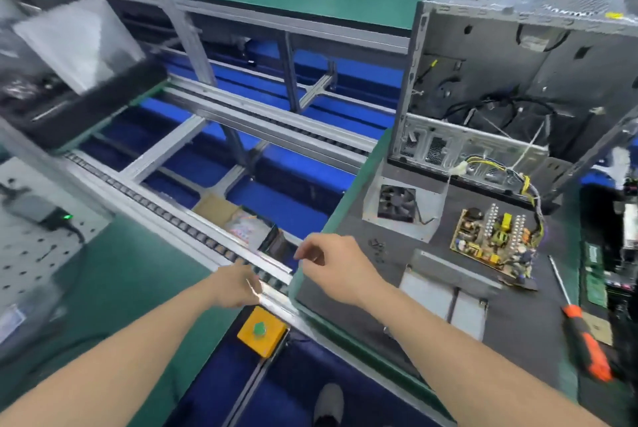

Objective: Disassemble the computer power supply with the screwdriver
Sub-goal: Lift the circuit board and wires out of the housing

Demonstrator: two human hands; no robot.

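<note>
The power supply lies in pieces on the dark mat: a metal housing with a fan, a yellow circuit board with its wire bundle, and a flat metal cover. Small screws lie between them. The orange and black screwdriver rests on the mat at the right, held by neither hand. My left hand lies over the conveyor rail, fingers hidden. My right hand hovers at the mat's left edge with fingers curled together and nothing visible in them.
An open computer case stands behind the parts. A yellow box with a green button sits below my left hand. A small cardboard box lies under the rails. Green circuit boards lie at the right edge.
</note>
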